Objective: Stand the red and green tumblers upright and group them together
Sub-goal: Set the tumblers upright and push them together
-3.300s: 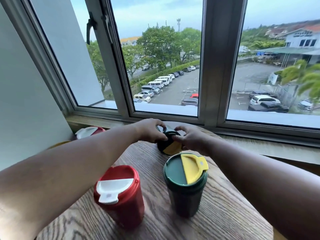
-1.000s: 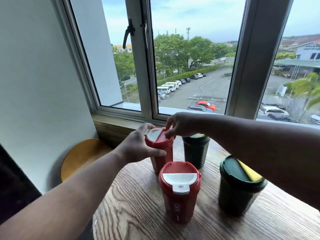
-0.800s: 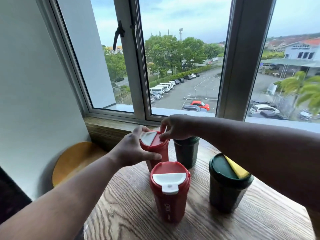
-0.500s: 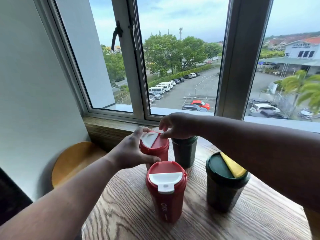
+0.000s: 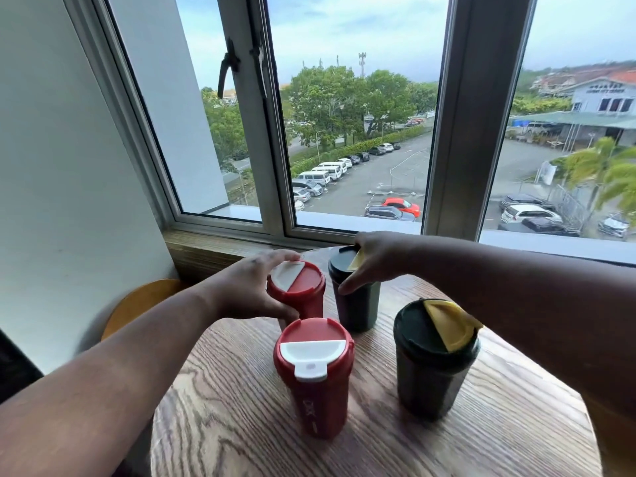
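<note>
left hand (image 5: pixel 246 292) grips the far red plastic tumbler (image 5: pixel 297 290) mid-frame, right hand (image 5: pixel 373 261) grips the far dark green tumbler (image 5: pixel 356 301), both upright on the round wooden table (image 5: pixel 447 442).

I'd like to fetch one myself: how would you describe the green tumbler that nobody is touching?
Find the round wooden table under the window; four lidded tumblers stand upright on it. The free green tumbler is the near right one, beside the near red tumbler. Unlike the far green tumbler, which the right hand holds, no hand is on it, and its yellow flap shows fully.
</note>
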`<state>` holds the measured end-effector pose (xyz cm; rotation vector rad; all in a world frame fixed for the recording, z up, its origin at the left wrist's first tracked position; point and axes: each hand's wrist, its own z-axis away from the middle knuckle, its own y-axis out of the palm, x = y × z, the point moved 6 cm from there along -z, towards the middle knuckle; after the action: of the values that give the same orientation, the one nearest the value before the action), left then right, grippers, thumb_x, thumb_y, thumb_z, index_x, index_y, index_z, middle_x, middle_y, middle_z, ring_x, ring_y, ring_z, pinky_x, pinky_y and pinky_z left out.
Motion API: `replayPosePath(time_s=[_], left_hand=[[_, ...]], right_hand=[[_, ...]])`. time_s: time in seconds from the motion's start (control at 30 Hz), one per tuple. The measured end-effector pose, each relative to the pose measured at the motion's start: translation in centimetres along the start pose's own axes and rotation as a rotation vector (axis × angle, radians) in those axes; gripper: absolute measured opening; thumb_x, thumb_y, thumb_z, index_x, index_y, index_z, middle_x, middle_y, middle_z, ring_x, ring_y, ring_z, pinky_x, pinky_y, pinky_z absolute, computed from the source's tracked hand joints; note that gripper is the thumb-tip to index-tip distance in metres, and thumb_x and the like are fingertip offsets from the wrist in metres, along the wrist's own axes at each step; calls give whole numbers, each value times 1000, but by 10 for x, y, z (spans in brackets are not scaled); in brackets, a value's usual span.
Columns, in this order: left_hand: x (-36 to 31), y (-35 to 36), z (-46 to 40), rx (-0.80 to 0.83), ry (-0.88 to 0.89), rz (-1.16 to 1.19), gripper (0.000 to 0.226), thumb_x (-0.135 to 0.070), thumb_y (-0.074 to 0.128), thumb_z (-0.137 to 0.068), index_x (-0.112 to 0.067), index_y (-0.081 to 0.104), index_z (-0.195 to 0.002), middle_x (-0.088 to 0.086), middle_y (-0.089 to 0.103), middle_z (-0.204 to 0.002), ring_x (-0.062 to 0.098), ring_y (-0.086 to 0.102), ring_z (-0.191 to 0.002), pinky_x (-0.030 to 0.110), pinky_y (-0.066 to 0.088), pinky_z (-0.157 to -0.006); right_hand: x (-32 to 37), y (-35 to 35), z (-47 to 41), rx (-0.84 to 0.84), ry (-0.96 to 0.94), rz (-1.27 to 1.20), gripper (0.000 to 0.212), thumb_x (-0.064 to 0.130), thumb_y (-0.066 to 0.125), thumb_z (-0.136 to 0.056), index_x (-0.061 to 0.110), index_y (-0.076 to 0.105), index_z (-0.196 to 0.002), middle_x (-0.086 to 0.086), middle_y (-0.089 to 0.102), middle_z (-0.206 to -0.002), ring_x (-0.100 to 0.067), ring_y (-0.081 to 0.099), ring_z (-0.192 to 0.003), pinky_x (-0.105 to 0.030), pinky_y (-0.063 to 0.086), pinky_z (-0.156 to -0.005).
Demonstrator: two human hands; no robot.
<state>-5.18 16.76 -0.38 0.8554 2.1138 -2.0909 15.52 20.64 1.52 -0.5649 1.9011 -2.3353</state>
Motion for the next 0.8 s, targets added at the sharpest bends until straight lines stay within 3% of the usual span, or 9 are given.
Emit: replayPosePath(time_s=[0.13, 0.3, 0.43, 0.53, 0.63, 0.7, 0.8], left_hand=[[-2, -1, 1, -10, 0, -16, 103, -43, 93, -62, -30, 40, -149, -8, 43, -151, 2, 37, -126, 21, 33, -106], [-1, 0, 2, -7, -14, -12, 102, -46, 92, -60, -33, 40, -147, -8, 44, -149, 6, 40, -129, 29, 38, -111], [1, 1, 1, 17, -35, -5, 106, -50, 92, -59, -32, 38, -149, -8, 42, -153, 11, 40, -135, 36, 40, -113], [2, 3, 0, 35, -46, 12, 110, -50, 92, -59, -34, 34, -151, -9, 39, -154, 11, 39, -137, 32, 38, -113], [1, 6, 1, 11, -62, 41, 114, -47, 94, -57, -34, 32, -152, -10, 43, -149, 10, 41, -135, 27, 34, -111], [2, 8, 2, -31, -61, 74, 112, -47, 95, -54, -32, 37, -149, -8, 49, -144, 13, 47, -131, 33, 40, -112], [-1, 9, 4, -69, -36, 126, 106, -42, 97, -52, -29, 45, -144, -7, 56, -135, 10, 54, -124, 35, 44, -109]], right_hand=[[2, 0, -1, 41, -75, -13, 93, 49, 83, -60, 21, 43, -140, -8, 56, -132, -27, 56, -113, -39, 50, -97], [8, -1, 5, 134, -174, 93, 132, 67, 61, -25, 30, 34, -149, -4, 47, -143, -28, 53, -125, -42, 47, -104], [4, 4, -3, 106, -198, 157, 136, 72, 53, -20, 36, 33, -149, -6, 42, -145, -30, 52, -125, -45, 47, -103], [2, 6, -4, 100, -209, 158, 140, 75, 56, -21, 37, 24, -153, -7, 36, -150, -32, 48, -130, -46, 45, -106], [1, 3, 1, 80, -173, 114, 137, 65, 82, -43, 32, 12, -156, -10, 30, -153, -34, 45, -132, -45, 43, -108], [-3, 4, 0, 56, -139, 72, 127, 52, 89, -56, 26, 14, -155, -11, 35, -152, -33, 46, -131, -43, 43, -108], [-6, 5, 0, 39, -153, 10, 113, 43, 90, -60, 22, 26, -150, -9, 46, -147, -29, 50, -126, -43, 44, -106]])
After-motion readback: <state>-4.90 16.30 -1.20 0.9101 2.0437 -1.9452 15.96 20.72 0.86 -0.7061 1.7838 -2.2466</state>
